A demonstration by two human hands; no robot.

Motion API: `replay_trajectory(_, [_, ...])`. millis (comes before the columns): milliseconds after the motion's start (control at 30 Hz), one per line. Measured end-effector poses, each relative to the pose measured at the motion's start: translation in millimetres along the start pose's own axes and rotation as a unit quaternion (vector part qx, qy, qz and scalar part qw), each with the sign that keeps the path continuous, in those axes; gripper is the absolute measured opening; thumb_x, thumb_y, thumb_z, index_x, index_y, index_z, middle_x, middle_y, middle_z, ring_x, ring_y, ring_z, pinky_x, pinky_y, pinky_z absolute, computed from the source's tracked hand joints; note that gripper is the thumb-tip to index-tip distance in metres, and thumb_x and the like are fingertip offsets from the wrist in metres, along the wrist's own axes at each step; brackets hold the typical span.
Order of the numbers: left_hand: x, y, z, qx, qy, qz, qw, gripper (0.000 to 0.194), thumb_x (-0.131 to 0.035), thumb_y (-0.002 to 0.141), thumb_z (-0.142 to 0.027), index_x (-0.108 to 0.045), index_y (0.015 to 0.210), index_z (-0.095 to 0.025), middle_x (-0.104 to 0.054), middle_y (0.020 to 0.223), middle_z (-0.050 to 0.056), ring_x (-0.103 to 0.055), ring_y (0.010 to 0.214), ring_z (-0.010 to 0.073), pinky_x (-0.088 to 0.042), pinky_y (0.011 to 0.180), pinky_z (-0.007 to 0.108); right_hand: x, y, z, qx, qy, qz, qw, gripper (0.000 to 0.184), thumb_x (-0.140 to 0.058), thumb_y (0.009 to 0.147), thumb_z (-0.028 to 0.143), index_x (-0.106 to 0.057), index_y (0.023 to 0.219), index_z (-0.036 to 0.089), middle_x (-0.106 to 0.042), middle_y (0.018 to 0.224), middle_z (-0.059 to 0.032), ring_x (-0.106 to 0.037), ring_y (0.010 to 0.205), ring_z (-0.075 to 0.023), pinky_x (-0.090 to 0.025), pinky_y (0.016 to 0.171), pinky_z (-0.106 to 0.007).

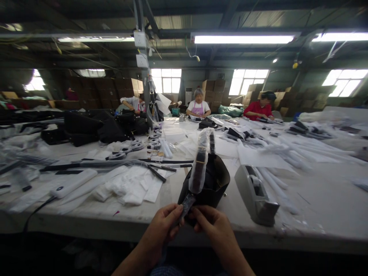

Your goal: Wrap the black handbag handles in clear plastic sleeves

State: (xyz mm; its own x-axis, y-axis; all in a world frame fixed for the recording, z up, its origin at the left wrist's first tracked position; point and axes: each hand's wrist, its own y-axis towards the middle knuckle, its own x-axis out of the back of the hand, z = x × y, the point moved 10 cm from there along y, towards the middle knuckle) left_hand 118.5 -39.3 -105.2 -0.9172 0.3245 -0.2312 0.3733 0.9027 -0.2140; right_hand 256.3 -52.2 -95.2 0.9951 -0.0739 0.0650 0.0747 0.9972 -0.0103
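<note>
A black handbag (220, 177) stands open-topped at the table's front edge. Its raised handle (199, 168) is wrapped in white, translucent padding. My left hand (163, 227) pinches a dark strap (188, 204) in clear plastic that runs down from the handle's near end. Close beside it, my right hand (213, 227) has its fingers pressed together against the near side of the bag. Whatever those right fingertips grip is hidden behind the hand.
Right of the bag stands a grey tape dispenser (255, 199). Crumpled white wrapping (123, 188) lies to the left, near a white device with a cable (74, 184). Black bags (83, 124) are heaped farther back. Several people sit across the table, one in a red top (258, 109).
</note>
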Motion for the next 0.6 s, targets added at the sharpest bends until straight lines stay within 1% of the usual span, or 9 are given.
replay_trajectory(100, [-0.9,-0.1,2.7,0.012,0.002,0.0,1.0,0.04,-0.065,0.08,-0.055,-0.062,0.078,-0.015,-0.051,0.062,-0.005,-0.024,0.039,0.001,-0.012,0.04,0.019,-1.0,-1.1,4.0,0.02,-0.035,-0.026,0.999,0.036,-0.066,0.082,0.05,-0.078,0.088,0.017,-0.072,0.066,-0.0045,-0.063,0.055,-0.0163,-0.049,0.058,-0.025])
replay_trajectory(167, [-3.7,-0.3,5.1,0.021,-0.007,0.002,1.0,0.041,-0.066,0.078,-0.055,-0.061,0.078,-0.015,-0.052,0.061,-0.005,-0.023,0.038,0.0009,-0.01,0.039,0.019,-3.6,0.0,5.2,0.029,-0.035,-0.034,0.998,0.036,-0.065,0.083,0.051,-0.078,0.084,0.016,-0.069,0.059,-0.0032,-0.063,0.055,-0.0174,-0.048,0.057,-0.025])
replay_trajectory(300, [-13.0,-1.8,6.7,0.026,-0.017,0.019,0.999,0.043,-0.066,0.079,-0.055,-0.06,0.072,-0.014,-0.054,0.063,-0.003,-0.021,0.038,0.0002,-0.01,0.039,0.019,-11.5,5.3,0.5,0.025,0.001,-0.033,0.999,0.036,-0.065,0.082,0.05,-0.076,0.075,0.016,-0.067,0.056,-0.0023,-0.062,0.054,-0.0175,-0.047,0.054,-0.024])
replay_trajectory(400, [-16.3,-2.8,6.9,0.026,-0.013,0.024,0.999,0.044,-0.066,0.078,-0.056,-0.061,0.069,-0.013,-0.054,0.063,-0.003,-0.021,0.037,0.0,-0.009,0.038,0.02,-14.0,6.8,-1.1,0.03,0.017,-0.048,0.998,0.038,-0.064,0.081,0.051,-0.075,0.072,0.016,-0.066,0.055,-0.0025,-0.06,0.052,-0.0169,-0.046,0.052,-0.025])
replay_trajectory(500, [-19.8,-3.2,9.7,0.029,-0.011,0.034,0.999,0.045,-0.066,0.079,-0.055,-0.06,0.066,-0.013,-0.055,0.062,-0.002,-0.022,0.035,-0.0002,-0.009,0.037,0.02,-15.8,6.4,-2.1,0.019,0.02,-0.062,0.998,0.036,-0.066,0.077,0.05,-0.076,0.074,0.016,-0.067,0.056,-0.0029,-0.059,0.05,-0.0167,-0.045,0.048,-0.025])
replay_trajectory(600, [-22.0,-2.9,12.6,0.028,-0.018,0.038,0.999,0.044,-0.065,0.08,-0.055,-0.059,0.066,-0.013,-0.056,0.061,-0.001,-0.023,0.034,-0.0001,-0.01,0.036,0.02,-19.7,7.2,-2.3,-0.009,0.023,-0.053,0.998,0.033,-0.068,0.074,0.048,-0.075,0.078,0.016,-0.065,0.052,-0.0015,-0.055,0.044,-0.0152,-0.043,0.043,-0.024])
